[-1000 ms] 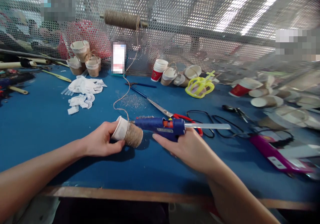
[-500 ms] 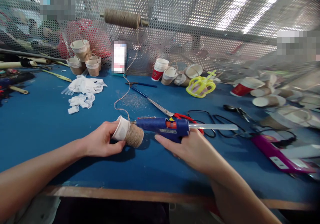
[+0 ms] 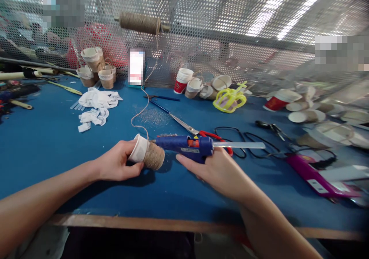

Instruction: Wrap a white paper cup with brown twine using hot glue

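My left hand (image 3: 121, 161) is closed around the rim end of a white paper cup (image 3: 138, 150), which lies tilted on its side with its base toward the right. Brown twine (image 3: 155, 156) is wound around the cup's lower part. From it a loose strand runs up to a twine spool (image 3: 140, 22) on a rod at the mesh. In my right hand (image 3: 213, 170) is a blue hot glue gun (image 3: 184, 146), its nozzle at the upper edge of the wound twine. A clear glue stick (image 3: 239, 145) protrudes from the gun's back.
Scissors (image 3: 188, 128) with red handles lie behind the glue gun. White fabric scraps (image 3: 98, 98) and twine-wrapped cups (image 3: 106, 77) stand at the back left. A yellow crown-shaped piece (image 3: 230, 99), more cups (image 3: 281, 99) and a purple power strip (image 3: 319, 176) are to the right.
The glue gun has shifted slightly left with my right hand, its nozzle staying near the twine's edge. My left hand and the cup have hardly moved. The whole view has drifted a little.
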`<action>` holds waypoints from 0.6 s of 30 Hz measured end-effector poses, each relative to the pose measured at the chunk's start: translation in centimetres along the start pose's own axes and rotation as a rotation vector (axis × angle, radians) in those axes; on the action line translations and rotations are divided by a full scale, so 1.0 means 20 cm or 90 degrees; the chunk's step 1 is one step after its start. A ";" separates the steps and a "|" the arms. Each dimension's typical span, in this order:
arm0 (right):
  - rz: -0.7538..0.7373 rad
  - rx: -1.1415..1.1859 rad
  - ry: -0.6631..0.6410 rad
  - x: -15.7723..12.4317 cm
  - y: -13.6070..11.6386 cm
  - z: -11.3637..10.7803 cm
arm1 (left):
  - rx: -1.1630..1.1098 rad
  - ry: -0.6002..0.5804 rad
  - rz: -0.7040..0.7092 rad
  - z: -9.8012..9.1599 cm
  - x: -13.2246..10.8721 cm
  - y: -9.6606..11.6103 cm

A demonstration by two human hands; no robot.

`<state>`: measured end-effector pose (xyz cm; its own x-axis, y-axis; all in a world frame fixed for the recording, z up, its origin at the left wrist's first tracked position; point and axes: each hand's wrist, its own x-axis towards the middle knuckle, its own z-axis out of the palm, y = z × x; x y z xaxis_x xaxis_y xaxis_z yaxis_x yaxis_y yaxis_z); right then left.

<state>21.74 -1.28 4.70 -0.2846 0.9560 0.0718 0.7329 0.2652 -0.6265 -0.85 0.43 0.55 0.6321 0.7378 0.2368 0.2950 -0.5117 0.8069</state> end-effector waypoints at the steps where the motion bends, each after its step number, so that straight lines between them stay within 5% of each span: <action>1: -0.004 0.003 0.003 0.00 0.00 0.00 | 0.000 -0.002 0.001 0.00 0.00 0.00; 13: 0.018 0.025 -0.017 -0.02 -0.01 -0.01 | -0.025 -0.007 -0.016 0.00 -0.01 -0.01; 18: 0.107 0.054 -0.064 -0.03 -0.03 -0.05 | -0.061 0.001 -0.035 0.01 0.00 -0.02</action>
<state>22.18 -1.89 5.78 -0.2266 0.9672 -0.1146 0.7221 0.0879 -0.6861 -0.91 0.55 0.17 0.6152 0.7647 0.1917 0.2593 -0.4259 0.8668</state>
